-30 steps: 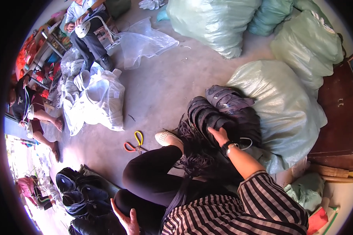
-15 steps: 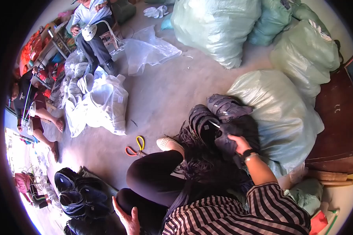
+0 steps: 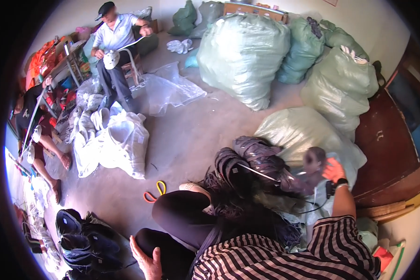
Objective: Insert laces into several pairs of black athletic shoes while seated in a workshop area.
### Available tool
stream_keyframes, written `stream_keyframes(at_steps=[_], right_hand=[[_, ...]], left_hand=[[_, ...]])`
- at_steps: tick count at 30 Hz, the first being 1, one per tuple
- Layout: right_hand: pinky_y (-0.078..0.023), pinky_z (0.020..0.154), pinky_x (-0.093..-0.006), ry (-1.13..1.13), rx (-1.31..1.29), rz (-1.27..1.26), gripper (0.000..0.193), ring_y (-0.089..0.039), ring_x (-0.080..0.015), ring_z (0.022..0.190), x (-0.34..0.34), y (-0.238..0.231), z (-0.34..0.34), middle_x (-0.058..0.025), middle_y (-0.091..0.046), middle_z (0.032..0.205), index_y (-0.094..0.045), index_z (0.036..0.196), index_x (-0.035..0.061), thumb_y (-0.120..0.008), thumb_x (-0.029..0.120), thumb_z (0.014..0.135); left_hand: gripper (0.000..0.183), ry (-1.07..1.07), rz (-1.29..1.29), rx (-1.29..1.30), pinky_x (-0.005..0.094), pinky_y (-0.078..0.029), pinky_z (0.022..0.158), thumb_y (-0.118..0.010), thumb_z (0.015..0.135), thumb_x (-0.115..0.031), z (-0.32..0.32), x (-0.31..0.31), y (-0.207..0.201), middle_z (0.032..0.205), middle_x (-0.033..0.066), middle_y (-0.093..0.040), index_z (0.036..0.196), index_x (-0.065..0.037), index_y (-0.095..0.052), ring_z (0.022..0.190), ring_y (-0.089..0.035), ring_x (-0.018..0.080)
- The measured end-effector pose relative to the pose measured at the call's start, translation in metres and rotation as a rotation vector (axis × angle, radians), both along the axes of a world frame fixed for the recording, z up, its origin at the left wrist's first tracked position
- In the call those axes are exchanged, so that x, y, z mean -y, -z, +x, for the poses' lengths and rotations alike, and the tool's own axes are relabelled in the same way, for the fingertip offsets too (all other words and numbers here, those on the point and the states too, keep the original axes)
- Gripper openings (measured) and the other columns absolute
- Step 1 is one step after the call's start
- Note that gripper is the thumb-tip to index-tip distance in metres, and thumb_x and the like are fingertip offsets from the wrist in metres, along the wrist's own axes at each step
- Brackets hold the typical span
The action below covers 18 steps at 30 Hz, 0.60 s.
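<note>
My right hand (image 3: 333, 171) is out to the right, closed around the end of a dark shoe (image 3: 314, 162), smeared by motion. Beside it lie stacked black shoes (image 3: 233, 175) and purplish-black shoes (image 3: 256, 151), near my lap. A thin pale rod (image 3: 259, 172) slants across them. Black laces (image 3: 233, 207) hang in a tangle over my legs. My left hand (image 3: 147, 259) rests by my left knee, fingers stretched out and holding nothing. More black shoes (image 3: 77, 245) are piled to its left.
Yellow-and-red-handled pliers (image 3: 156, 191) lie on the floor beyond my knee. Large full sacks (image 3: 245, 56) stand far off and along the right, one sack (image 3: 312, 126) close by. A white bag of shoes (image 3: 121, 144) is at left. Two people sit there working with white shoes.
My right hand has swung to the right, taking a dark shoe away from the pile. The rod on the pile shows more fully. My view has tilted up; the left hand stays by the knee.
</note>
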State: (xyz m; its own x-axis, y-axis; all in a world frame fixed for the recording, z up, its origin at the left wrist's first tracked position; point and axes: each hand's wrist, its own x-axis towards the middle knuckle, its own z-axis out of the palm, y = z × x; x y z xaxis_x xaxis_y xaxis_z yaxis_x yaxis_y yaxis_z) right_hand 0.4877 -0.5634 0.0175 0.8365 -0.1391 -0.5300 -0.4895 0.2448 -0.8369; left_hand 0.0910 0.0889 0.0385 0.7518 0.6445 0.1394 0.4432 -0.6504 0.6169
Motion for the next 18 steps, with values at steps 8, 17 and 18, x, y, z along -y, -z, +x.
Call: stream_keyframes(at_steps=[8,17,18], right_hand=[[-0.034,0.096,-0.0535,-0.409,-0.362,-0.196,0.083,-0.042,-0.0327,0.125,-0.181,0.112,-0.055,-0.0177,-0.041,0.138,-0.040,0.138,0.0109,-0.063,0.060,0.075],[-0.031,0.098,-0.0598,-1.483,-0.077,-1.504,0.073,-0.032,-0.0343,0.133,-0.217,0.164,-0.120,-0.0181,-0.042,0.138,-0.054,0.124,0.0056,-0.074,0.046,0.066],[-0.032,0.095,-0.0602,-1.507,0.009,-1.700,0.067,-0.033,-0.0332,0.131,-0.209,0.176,-0.127,-0.0167,-0.043,0.136,-0.055,0.123,0.0092,-0.073,0.041,0.067]], left_hand=[[0.082,0.038,-0.032,-0.036,0.0437,-0.022,0.110,-0.059,0.086,-0.047,0.007,-0.007,-0.001,0.145,0.0201,-0.029,0.146,-0.003,-0.021,0.134,-0.028,0.0347],[0.077,0.076,-0.008,-0.180,0.0434,-0.018,0.112,-0.055,0.090,-0.042,0.034,0.005,-0.014,0.148,0.0200,-0.025,0.146,-0.003,-0.019,0.138,-0.024,0.0344],[0.076,0.073,0.010,-0.182,0.0431,-0.018,0.112,-0.055,0.091,-0.041,0.034,0.006,-0.012,0.148,0.0202,-0.025,0.146,-0.002,-0.019,0.138,-0.023,0.0348]])
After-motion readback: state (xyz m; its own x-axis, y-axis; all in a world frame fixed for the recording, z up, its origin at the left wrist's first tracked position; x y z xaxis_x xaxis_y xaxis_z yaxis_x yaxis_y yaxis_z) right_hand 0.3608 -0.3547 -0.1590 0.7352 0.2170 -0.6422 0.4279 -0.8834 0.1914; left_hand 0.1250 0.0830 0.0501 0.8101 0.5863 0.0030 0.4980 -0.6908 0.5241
